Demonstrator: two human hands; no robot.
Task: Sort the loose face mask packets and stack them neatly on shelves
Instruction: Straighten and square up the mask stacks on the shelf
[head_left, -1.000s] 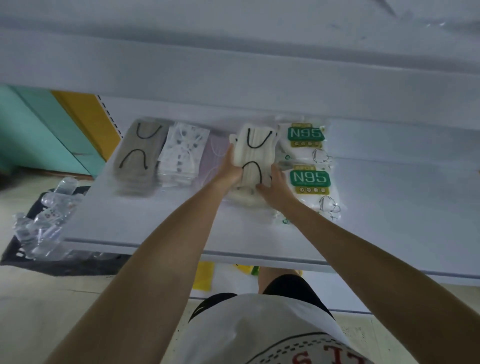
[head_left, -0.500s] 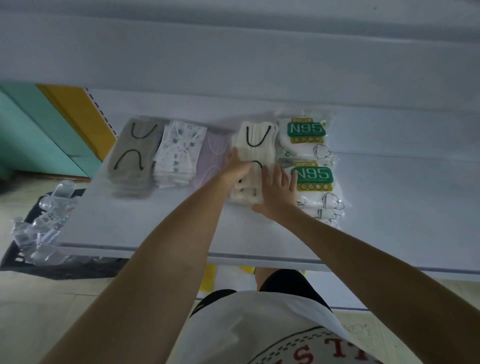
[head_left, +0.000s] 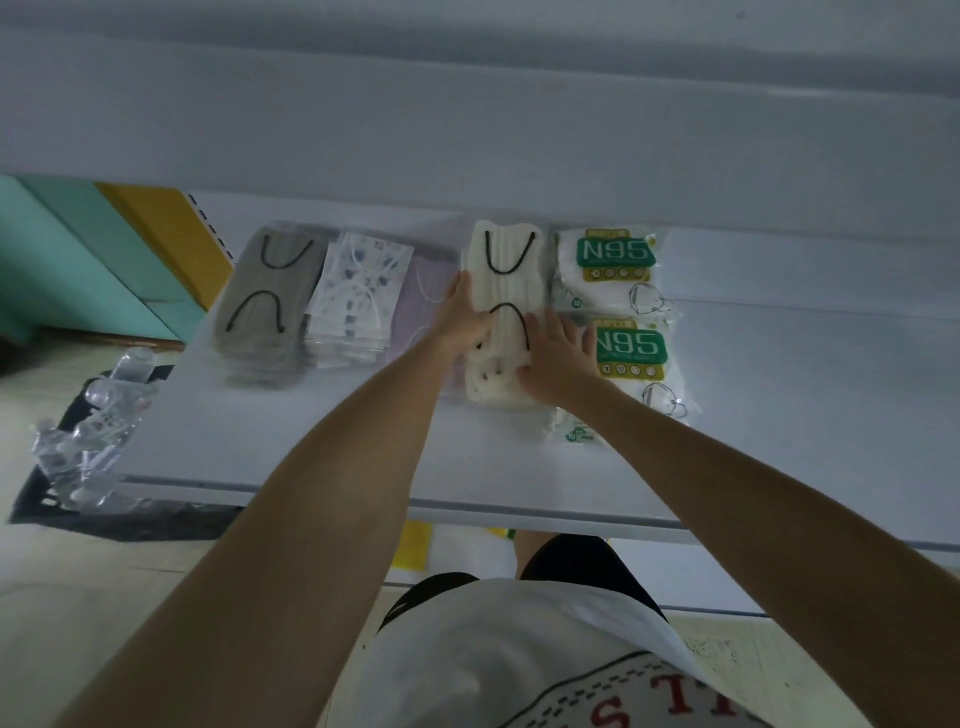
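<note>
Cream stack settled on white shelf (head_left: 779, 405)

Left hand (head_left: 464, 323) and right hand (head_left: 558, 358), flattened since gripping, press the cream, black-looped mask packets (head_left: 506, 280) level.

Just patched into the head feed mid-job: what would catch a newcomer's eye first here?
Two bare arms reach in, the left hand and right hand pressing flat on a cream mask stack at mid-shelf. Right of it sit two green-labelled N95 packets, one behind the other; to the left run lilac, patterned and grey stacks. A crate of clear packets sits on the floor, lower left.
</note>
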